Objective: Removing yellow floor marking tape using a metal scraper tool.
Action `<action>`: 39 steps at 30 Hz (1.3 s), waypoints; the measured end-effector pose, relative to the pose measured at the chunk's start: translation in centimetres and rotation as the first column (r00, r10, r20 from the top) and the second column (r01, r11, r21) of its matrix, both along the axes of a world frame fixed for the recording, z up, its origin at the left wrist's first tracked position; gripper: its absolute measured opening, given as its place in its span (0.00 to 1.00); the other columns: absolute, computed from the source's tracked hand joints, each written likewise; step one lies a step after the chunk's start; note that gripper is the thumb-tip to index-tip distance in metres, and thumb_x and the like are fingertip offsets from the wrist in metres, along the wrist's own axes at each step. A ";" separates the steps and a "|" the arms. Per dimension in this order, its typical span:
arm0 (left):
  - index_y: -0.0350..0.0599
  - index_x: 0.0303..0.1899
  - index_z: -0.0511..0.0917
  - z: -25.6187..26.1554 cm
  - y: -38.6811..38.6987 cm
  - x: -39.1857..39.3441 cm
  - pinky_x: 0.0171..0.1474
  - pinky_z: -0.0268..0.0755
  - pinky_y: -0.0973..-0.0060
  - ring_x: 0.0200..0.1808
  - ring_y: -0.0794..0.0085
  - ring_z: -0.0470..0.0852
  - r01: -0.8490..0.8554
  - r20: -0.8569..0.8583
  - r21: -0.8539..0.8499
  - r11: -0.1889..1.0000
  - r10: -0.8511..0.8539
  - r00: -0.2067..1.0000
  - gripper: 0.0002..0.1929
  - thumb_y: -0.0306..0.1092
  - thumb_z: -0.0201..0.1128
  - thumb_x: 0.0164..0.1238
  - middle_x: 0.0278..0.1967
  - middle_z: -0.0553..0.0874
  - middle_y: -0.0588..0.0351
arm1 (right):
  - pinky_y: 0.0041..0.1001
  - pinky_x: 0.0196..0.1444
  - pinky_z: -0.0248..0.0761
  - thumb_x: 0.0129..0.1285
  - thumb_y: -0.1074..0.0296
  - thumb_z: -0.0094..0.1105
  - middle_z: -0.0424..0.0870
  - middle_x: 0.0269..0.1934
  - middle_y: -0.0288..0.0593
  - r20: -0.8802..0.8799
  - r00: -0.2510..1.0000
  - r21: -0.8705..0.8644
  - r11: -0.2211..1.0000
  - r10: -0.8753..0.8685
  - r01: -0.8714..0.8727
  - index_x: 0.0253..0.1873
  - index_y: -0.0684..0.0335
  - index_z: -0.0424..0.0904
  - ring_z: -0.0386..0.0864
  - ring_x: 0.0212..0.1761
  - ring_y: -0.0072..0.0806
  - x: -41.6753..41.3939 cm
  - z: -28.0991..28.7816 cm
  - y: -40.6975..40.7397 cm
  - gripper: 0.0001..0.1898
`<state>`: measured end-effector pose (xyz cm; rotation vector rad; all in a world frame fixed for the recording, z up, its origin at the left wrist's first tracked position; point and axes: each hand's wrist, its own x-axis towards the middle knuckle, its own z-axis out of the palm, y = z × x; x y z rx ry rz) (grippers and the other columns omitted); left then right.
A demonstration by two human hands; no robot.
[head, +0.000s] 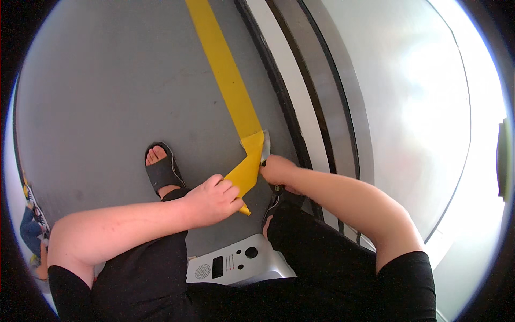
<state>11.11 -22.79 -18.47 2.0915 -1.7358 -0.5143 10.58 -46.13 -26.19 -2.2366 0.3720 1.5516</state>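
Note:
My left hand [215, 199] grips the loose end of a yellow floor tape strip [243, 171], folded and pulled up off the floor toward me. My right hand [278, 170] is closed around the dark handle of a scraper, probably a putty knife. Its flat metal blade [266, 147] lies low by the fold where the lifted tape meets the stuck part. Beyond that fold the yellow tape line [225, 74] runs flat along the grey floor [120, 92] to the far edge of view. Most of the scraper's handle is hidden in my fist.
At right, a black, white and metallic base edge [289, 80] runs beside a glossy pale panel [402, 100]. A silver panel [241, 261] with a speaker grille and dark buttons lies between my legs. My sandalled foot [161, 167] stands left. Another person [34, 229] is at the far left.

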 end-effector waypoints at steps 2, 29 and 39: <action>0.48 0.40 0.77 -0.2 -0.3 0.2 0.45 0.70 0.69 0.40 0.66 0.78 0.022 0.043 -0.008 1.000 -0.021 0.999 0.09 0.35 0.57 0.59 0.32 0.76 0.58 | 0.42 0.55 0.72 0.65 0.55 0.54 0.81 0.50 0.62 0.024 0.998 0.016 0.998 0.058 -0.058 0.50 0.73 0.79 0.80 0.53 0.51 -3.1 -1.7 -0.2 0.23; 0.48 0.37 0.75 -0.9 -1.2 0.6 0.42 0.73 0.63 0.40 0.64 0.79 -0.039 0.066 0.024 0.999 0.037 0.997 0.07 0.36 0.56 0.60 0.32 0.76 0.56 | 0.42 0.55 0.73 0.67 0.55 0.53 0.81 0.51 0.59 0.040 0.999 -0.004 1.000 0.022 -0.022 0.54 0.73 0.76 0.80 0.54 0.50 -2.2 0.2 0.7 0.23; 0.48 0.33 0.79 -0.9 -1.4 0.7 0.41 0.69 0.70 0.36 0.71 0.80 0.017 0.147 0.044 0.999 -0.023 0.989 0.07 0.37 0.58 0.56 0.30 0.78 0.62 | 0.42 0.53 0.74 0.68 0.56 0.53 0.83 0.48 0.58 -0.007 0.998 0.034 0.998 0.057 -0.057 0.49 0.71 0.80 0.81 0.51 0.49 0.2 0.3 0.3 0.20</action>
